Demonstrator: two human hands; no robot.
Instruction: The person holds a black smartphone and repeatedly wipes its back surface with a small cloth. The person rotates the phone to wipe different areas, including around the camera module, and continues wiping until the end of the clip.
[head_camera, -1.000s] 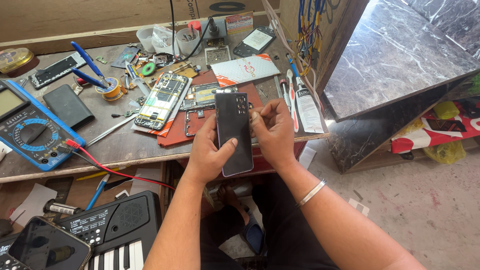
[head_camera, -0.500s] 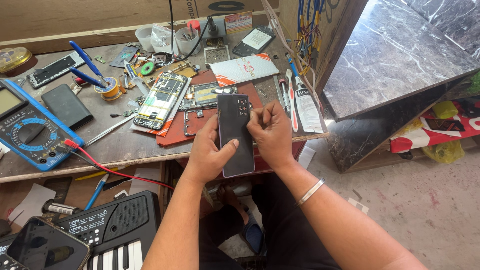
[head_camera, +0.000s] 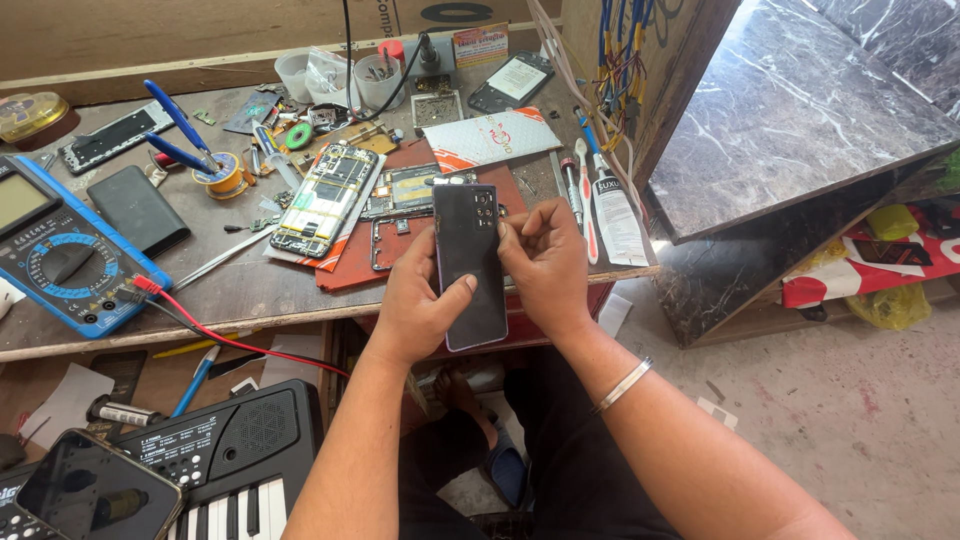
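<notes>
Dark phone gripped in both hands above the near edge of a cluttered workbench.

Left hand (head_camera: 415, 300) wrapped around the phone (head_camera: 470, 265) from the left, thumb pressed across its lower back; right hand (head_camera: 545, 262) clamped on the right edge, fingertips pinching near the camera cluster at the upper end. Back cover facing up, device tilted slightly, held just over a red mat (head_camera: 345, 272). On the mat to the far left, an opened phone body (head_camera: 325, 200) with exposed board. Further left, a blue multimeter (head_camera: 60, 250) with a red lead. Right of the hands, a toothbrush (head_camera: 588, 205) beside a white glue tube (head_camera: 618, 215). Near left, below the bench, a small keyboard (head_camera: 215, 465).
</notes>
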